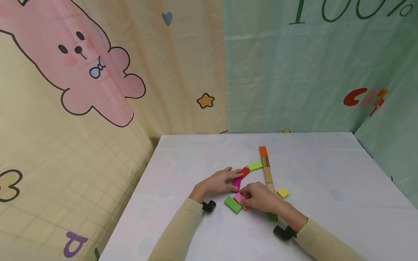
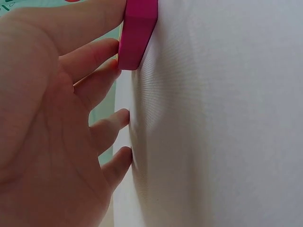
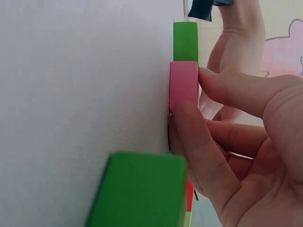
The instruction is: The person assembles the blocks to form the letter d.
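My right hand (image 1: 261, 197) pinches a pink block (image 3: 183, 86) between thumb and index finger, low at the table. One end of that block meets a light green block (image 1: 233, 205). Across from it, my left hand (image 1: 220, 181) rests its thumb and fairly straight fingers at a magenta block (image 2: 137, 33) and a red block (image 1: 244, 173). These two lie end to end in a bent line that leads on to a lime block (image 1: 254, 166). A darker green block (image 1: 272, 216) lies under the right wrist, large in the right wrist view.
Right of the bent line runs a straight row of wooden blocks (image 1: 267, 174), capped by an orange block (image 1: 263, 151); the right hand partly hides it. A yellow block (image 1: 282, 192) lies apart to the right. White cloth (image 1: 326, 181) covers the table, with printed curtains behind.
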### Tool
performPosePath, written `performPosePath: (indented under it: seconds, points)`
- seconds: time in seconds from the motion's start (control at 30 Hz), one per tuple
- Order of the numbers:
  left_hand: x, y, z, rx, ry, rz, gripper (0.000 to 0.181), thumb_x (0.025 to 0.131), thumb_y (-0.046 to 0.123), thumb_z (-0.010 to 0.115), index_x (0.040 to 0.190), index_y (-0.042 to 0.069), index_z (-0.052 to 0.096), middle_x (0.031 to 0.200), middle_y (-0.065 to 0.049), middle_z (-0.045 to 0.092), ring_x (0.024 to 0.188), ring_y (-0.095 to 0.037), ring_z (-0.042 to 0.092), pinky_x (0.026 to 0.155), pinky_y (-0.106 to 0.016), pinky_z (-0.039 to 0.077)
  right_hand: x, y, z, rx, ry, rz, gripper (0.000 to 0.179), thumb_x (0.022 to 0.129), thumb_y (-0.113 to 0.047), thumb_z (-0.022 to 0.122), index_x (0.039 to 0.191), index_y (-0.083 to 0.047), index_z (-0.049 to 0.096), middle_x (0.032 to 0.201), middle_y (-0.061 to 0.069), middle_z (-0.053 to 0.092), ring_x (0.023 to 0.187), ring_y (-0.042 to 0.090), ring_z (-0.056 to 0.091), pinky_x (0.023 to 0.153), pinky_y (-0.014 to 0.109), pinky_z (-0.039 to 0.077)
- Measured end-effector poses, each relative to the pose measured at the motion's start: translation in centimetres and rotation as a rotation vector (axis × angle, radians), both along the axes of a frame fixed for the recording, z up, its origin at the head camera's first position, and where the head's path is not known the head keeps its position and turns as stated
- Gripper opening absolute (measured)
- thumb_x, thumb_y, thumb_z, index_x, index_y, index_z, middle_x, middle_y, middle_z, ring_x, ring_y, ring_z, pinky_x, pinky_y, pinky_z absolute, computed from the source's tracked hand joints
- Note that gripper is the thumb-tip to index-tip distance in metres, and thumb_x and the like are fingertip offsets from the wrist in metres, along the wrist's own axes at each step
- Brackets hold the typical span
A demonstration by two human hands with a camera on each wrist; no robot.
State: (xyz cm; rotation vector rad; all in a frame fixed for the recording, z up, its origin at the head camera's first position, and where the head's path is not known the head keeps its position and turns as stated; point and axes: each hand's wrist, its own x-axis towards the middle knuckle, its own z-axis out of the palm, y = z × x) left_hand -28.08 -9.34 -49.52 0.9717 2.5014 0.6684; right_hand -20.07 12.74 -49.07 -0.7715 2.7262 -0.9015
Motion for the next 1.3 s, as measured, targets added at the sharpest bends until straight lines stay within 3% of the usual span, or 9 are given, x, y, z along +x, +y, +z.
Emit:
performPosePath:
  seconds: [0.47,0.73,0.9,1.1,1.3]
  points:
    - [0.0,0.0,0.1,-0.009,-0.002,0.002,0.065,0.095,0.047,0.066,0.153,0.043,0.039,0.159,0.029,0.022,0.153,-0.02,0.012,0.113,-0.06,0.026,0.7,-1.2,-0.2,0.001,0.037,-0.107,0.03,0.083,-0.023,0.084,0.108,-0.007,0.078,0.062,-0.014,0.055,0.06,0.008,0.05,0.054,0.024,0.043]
    - [-0.2,0.1,-0.2,0.004,-0.011,0.005,0.065,0.094,0.047,0.067,0.153,0.046,0.038,0.159,0.029,0.022,0.153,-0.018,0.011,0.113,-0.06,0.027,0.8,-1.0,0.5,0.004,-0.003,-0.121,0.034,0.083,-0.027,0.085,0.109,-0.007,0.078,0.066,-0.014,0.06,0.06,0.01,0.053,0.054,0.025,0.046]
    - [-0.2,0.1,-0.2,0.003,-0.01,0.009,0.065,0.094,0.049,0.066,0.153,0.045,0.039,0.159,0.028,0.023,0.153,-0.018,0.012,0.112,-0.061,0.027,0.7,-0.7,1.0,0.01,0.017,-0.086,0.032,0.085,-0.026,0.082,0.114,-0.013,0.077,0.073,-0.015,0.06,0.064,0.009,0.055,0.057,0.026,0.049]
    - [0.0,0.1,0.0,0.0,-0.015,0.012,0.065,0.094,0.052,0.064,0.153,0.045,0.038,0.159,0.028,0.023,0.153,-0.019,0.01,0.112,-0.062,0.026,1.0,-1.1,1.2,0.019,0.104,-0.054,0.033,0.084,-0.025,0.083,0.115,-0.017,0.077,0.086,-0.015,0.062,0.074,0.008,0.055,0.063,0.026,0.048]
    - [0.0,0.0,-0.2,0.002,-0.005,-0.002,0.063,0.096,0.045,0.063,0.154,0.043,0.038,0.16,0.027,0.022,0.153,-0.019,0.01,0.113,-0.061,0.025,1.6,-1.4,1.0,0.033,0.16,0.07,0.039,0.085,-0.032,0.082,0.122,-0.021,0.074,0.119,-0.009,0.066,0.101,0.011,0.052,0.079,0.029,0.05]
